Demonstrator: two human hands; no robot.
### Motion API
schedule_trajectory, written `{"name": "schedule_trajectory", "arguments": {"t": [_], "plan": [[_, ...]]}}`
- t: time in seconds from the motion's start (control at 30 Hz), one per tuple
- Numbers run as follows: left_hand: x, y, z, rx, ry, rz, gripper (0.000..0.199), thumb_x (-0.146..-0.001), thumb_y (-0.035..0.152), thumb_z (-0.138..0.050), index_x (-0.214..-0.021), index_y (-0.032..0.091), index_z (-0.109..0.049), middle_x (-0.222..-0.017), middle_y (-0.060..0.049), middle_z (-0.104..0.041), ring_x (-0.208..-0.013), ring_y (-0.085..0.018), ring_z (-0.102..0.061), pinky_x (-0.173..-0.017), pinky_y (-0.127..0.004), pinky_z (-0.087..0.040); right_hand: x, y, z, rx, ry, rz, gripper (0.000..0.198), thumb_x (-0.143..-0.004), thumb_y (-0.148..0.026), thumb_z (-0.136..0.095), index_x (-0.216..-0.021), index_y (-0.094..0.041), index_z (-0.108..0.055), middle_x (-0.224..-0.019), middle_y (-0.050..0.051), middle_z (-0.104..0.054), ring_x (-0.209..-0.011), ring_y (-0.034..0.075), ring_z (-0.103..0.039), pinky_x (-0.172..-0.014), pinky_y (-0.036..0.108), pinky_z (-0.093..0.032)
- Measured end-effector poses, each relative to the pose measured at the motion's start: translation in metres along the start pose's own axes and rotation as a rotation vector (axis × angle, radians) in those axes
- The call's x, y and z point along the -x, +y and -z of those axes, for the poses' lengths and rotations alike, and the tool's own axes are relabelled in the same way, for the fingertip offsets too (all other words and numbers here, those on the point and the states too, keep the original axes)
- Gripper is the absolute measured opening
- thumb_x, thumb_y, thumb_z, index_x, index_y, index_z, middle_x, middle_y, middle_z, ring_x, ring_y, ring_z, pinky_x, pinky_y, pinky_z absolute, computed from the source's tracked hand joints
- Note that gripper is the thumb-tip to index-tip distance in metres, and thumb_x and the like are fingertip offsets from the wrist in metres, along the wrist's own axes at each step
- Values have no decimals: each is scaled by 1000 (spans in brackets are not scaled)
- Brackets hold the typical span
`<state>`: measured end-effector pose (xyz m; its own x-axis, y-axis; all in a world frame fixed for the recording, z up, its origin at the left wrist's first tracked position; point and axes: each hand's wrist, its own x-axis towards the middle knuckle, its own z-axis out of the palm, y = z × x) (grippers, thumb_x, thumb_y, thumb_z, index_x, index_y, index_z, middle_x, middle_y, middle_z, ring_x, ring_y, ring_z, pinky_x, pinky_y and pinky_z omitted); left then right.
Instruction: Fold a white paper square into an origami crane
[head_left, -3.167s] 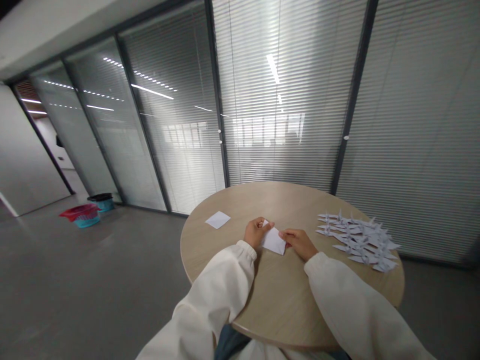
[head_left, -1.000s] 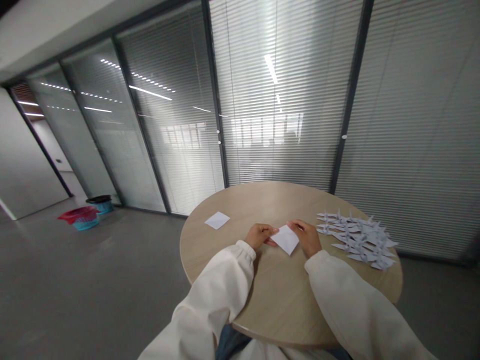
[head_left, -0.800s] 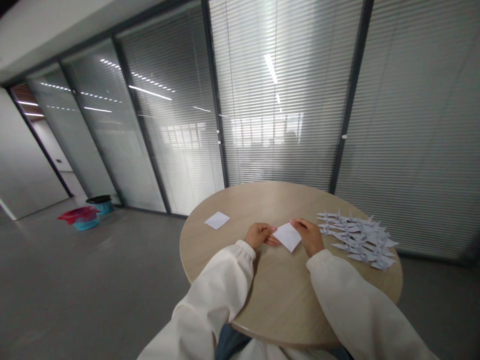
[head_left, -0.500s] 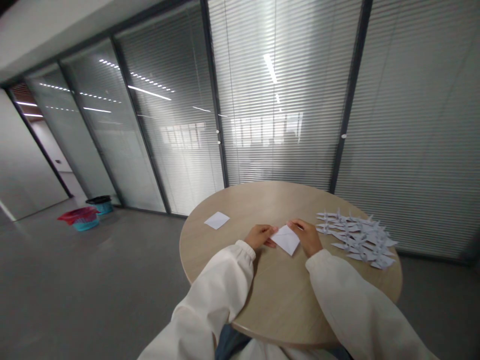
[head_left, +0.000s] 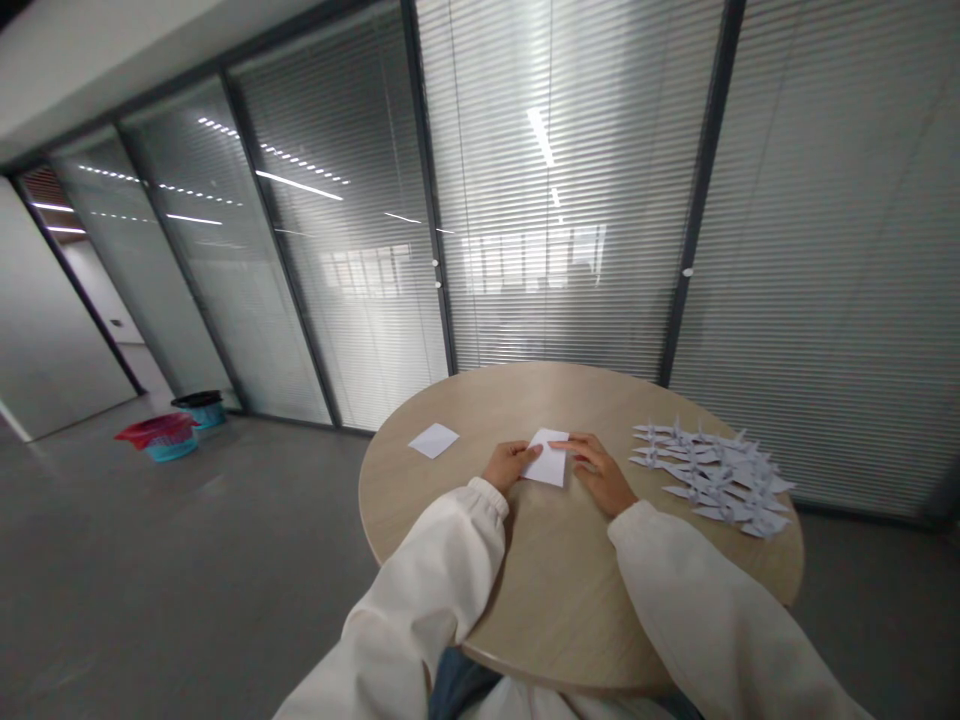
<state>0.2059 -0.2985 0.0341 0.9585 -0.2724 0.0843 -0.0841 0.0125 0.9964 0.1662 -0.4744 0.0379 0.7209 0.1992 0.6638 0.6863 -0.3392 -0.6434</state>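
A white sheet of paper (head_left: 552, 467) is above the middle of the round table, its near edge toward me. My left hand (head_left: 511, 465) grips its left side, the thumb on top and the other fingers mostly hidden. My right hand (head_left: 600, 474) is at the paper's right side with fingers stretched and apart. Its index finger reaches over the far right corner and touches the surface there. Left of my hands a loose white paper square (head_left: 433, 440) lies flat. To the right sits a cluster of folded white paper cranes (head_left: 724, 475), packed close together.
The round wooden table (head_left: 547, 600) stands in front of me, near a glass partition with blinds (head_left: 555, 330). On the floor at left are a blue bin with a red liner (head_left: 166, 440) and another with a black liner (head_left: 206, 408).
The paper has turned from a corner-down position to edge-on toward me and shifted slightly left. My right hand's fingers have let go of its corner and straightened.
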Motion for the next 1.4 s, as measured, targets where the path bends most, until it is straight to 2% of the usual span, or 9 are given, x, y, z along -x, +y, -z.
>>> {"name": "schedule_trajectory", "arguments": {"t": [0.07, 0.13, 0.37, 0.53, 0.63, 0.77, 0.97, 1.23, 1.4], "plan": [[-1, -1, 2, 57, 56, 17, 47, -52, 51, -67, -70, 8, -61, -56, -2, -56, -47, -8, -47, -46, -20, -35, 1, 2, -1, 62, -25, 49, 39, -68, -11, -42, -97, -26, -63, -113, 4, -47, -111, 20, -40, -99, 36, -28], [-1, -1, 2, 104, 66, 27, 46, -51, 49, -68, -70, 8, -61, -57, -3, -58, -49, -9, -48, -48, -21, -38, 1, 5, -2, 105, -51, 61, 38, -66, -9, -45, -95, -26, -64, -117, 4, -44, -115, 20, -36, -101, 37, -24], [-1, 0, 2, 97, 74, 37, 46, -49, 47, -70, -71, 7, -62, -56, -2, -58, -48, -9, -48, -48, -21, -38, 1, 8, -4, 134, -93, 39, 20, -65, -23, -64, -85, -26, -67, -117, 6, -44, -112, 22, -39, -98, 37, -29], [-2, -2, 3, 92, 33, 21, 43, -51, 46, -69, -71, 7, -63, -55, -1, -58, -46, -8, -47, -46, -20, -37, 0, 5, -4, 81, -79, -15, 16, -64, -29, -67, -79, -24, -68, -112, 7, -48, -108, 22, -43, -96, 37, -30], [-2, -2, 3, 78, 31, 33, 42, -50, 43, -71, -69, 7, -62, -54, 0, -57, -46, -8, -48, -46, -20, -39, 1, 3, -5, 6, -81, -84, 15, -66, -33, -65, -76, -23, -68, -107, 7, -52, -103, 20, -47, -91, 35, -35], [1, 1, -1, 89, -42, 55, 44, -47, 40, -74, -75, 8, -63, -65, -3, -61, -58, -12, -55, -59, -27, -47, 0, 5, -5, -82, -32, -212, 19, -66, -38, -62, -72, -21, -66, -96, 5, -58, -92, 19, -53, -78, 31, -43], [5, 3, -4, 100, -189, 69, 48, -51, 40, -72, -86, 9, -62, -80, -7, -64, -79, -20, -60, -69, -31, -48, -1, 8, -4, -187, -23, -311, 22, -65, -39, -61, -71, -17, -62, -73, 2, -64, -71, 17, -58, -70, 29, -43], [7, 4, -8, 103, -233, 111, 47, -57, 43, -67, -88, 9, -61, -83, -10, -65, -79, -21, -61, -69, -32, -49, 0, 10, -5, -104, 33, -359, 23, -62, -39, -62, -68, -17, -58, -65, -1, -61, -60, 14, -54, -59, 24, -40], [10, 5, -8, 61, -296, 77, 53, -54, 39, -72, -93, 7, -60, -87, -15, -64, -77, -21, -62, -67, -31, -50, 0, 13, -6, -77, 71, -361, 22, -60, -37, -63, -68, -18, -58, -62, -2, -59, -57, 13, -52, -55, 23, -38]]}}
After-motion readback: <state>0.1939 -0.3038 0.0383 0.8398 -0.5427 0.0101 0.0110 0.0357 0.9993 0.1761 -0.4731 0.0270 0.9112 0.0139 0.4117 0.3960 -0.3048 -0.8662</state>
